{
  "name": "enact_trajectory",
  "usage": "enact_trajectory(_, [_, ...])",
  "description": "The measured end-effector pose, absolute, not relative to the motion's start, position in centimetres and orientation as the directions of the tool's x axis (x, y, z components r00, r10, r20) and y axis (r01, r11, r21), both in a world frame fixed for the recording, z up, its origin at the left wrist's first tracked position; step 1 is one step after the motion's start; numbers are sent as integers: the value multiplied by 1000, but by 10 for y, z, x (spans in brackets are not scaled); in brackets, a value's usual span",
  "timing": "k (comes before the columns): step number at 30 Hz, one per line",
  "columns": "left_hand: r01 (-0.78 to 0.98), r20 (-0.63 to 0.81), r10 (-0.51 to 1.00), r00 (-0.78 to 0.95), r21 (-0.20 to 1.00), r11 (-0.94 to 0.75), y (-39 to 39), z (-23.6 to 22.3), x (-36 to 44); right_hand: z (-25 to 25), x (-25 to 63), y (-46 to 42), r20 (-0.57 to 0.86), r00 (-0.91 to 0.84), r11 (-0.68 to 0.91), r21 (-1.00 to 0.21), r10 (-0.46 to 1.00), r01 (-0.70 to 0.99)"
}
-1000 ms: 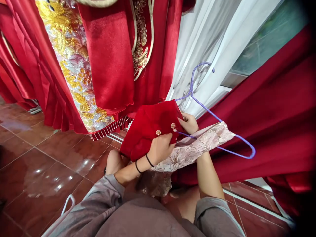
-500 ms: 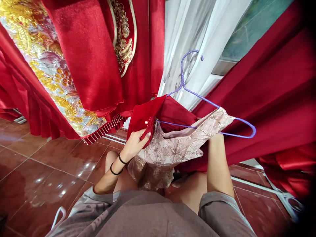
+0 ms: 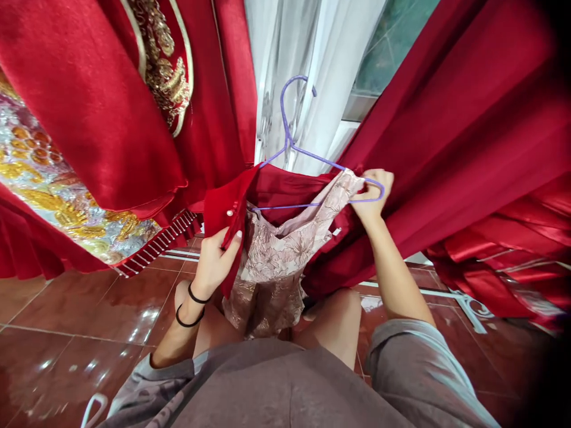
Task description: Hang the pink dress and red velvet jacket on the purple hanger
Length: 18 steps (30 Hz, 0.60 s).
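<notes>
A purple wire hanger (image 3: 312, 153) carries a pale pink brocade dress (image 3: 285, 255) with a metallic floral pattern, its strap over the hanger's right arm. A red velvet garment (image 3: 218, 199) with a pearl-like button lies over the hanger's left arm and spreads behind the dress. My left hand (image 3: 213, 261) is closed on the front edge of this red garment, thumb on top. At the hanger's right end, my right hand (image 3: 377, 193) is closed, with red cloth at its fingertips; the hanger's end crosses in front of it. Some of its fingers are hidden.
Red garments with gold embroidery (image 3: 165, 65) and a beaded fringe (image 3: 156, 241) hang at left. Long dark red cloth (image 3: 446, 119) hangs at right, with white curtains (image 3: 303, 35) between. A white metal rack foot (image 3: 473, 309) stands on the tiled floor (image 3: 89, 303).
My right hand has come out from behind the dress to the hanger's right end. The red cloth now spreads farther right behind the dress. The view has shifted to the right.
</notes>
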<state>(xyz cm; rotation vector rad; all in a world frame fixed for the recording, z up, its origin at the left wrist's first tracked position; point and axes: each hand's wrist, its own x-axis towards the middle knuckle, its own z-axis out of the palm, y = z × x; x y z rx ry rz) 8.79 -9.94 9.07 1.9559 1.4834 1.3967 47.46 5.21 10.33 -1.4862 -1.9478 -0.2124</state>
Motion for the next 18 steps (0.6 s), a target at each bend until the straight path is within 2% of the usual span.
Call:
enact_trajectory(1, [561, 515, 857, -29, 718, -413, -99, 91, 88, 101, 475, 51, 524, -161, 381, -345, 836, 858])
enact_trajectory(3, [592, 533, 845, -46, 696, -407, -97, 91, 89, 99, 477, 48, 262, -350, 437, -538, 899, 720])
enact_trajectory(5, [645, 542, 839, -38, 655, -394, -93, 93, 92, 101, 481, 46, 58, -497, 421, -621, 866, 661])
enact_trajectory(6, [672, 560, 828, -39, 627, -393, -91, 94, 94, 105, 485, 46, 48, -483, 406, -617, 874, 674])
enact_trajectory(7, [699, 599, 798, -59, 596, -396, -90, 96, 98, 110, 489, 45, 122, -405, 394, -592, 906, 703])
enact_trajectory(8, [724, 657, 747, -95, 561, -402, -88, 98, 104, 115, 493, 45, 264, -276, 380, -558, 924, 738])
enact_trajectory(10, [765, 787, 599, -149, 476, -434, -85, 104, 123, 126, 498, 45, 564, 2, 338, -497, 826, 799])
enact_trajectory(11, [773, 833, 539, -127, 424, -472, -83, 107, 135, 130, 499, 45, 635, 65, 321, -472, 770, 821])
enact_trajectory(12, [765, 856, 514, -60, 370, -527, -80, 110, 150, 132, 499, 44, 643, 60, 309, -445, 763, 841])
enact_trajectory(14, [689, 825, 540, 168, 294, -663, -72, 113, 183, 136, 499, 41, 500, -76, 296, -378, 863, 877])
enact_trajectory(16, [611, 736, 585, 341, 299, -733, -60, 113, 217, 139, 498, 35, 329, -154, 265, -326, 932, 907])
enact_trajectory(18, [619, 667, 646, 371, 341, -707, -44, 109, 245, 142, 497, 27, 364, -59, 182, -313, 930, 932])
